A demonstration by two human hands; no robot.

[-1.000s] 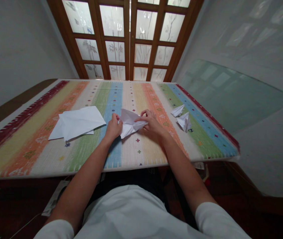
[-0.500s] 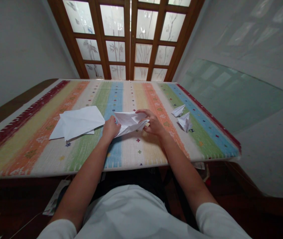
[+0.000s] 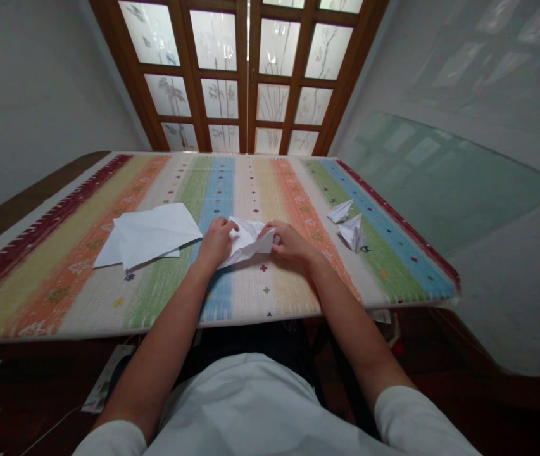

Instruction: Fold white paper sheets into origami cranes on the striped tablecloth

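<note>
Between my hands is a white sheet of paper [image 3: 247, 244], creased and partly folded, low over the middle of the table. My left hand [image 3: 217, 242] grips its left side, thumb and fingers closed on the edge. On the right side, my right hand [image 3: 288, 240] pinches a raised corner of the paper, with some fingertips hidden behind it. Left of my left hand lies a small stack of white paper sheets [image 3: 153, 231]. Two folded paper pieces, a pointed one [image 3: 340, 211] and a wider one [image 3: 352, 233], rest to the right of my right hand.
A striped, patterned cloth [image 3: 165, 297] covers the table. Beyond its far edge stands a wooden door [image 3: 248, 95] with frosted panes. A glass panel [image 3: 450, 171] and a pale wall are on the right.
The paper has come lower and its right end has moved slightly left, its folds now shaped differently. My left hand has shifted its hold upward along the left side; my right hand stays at the right end.
</note>
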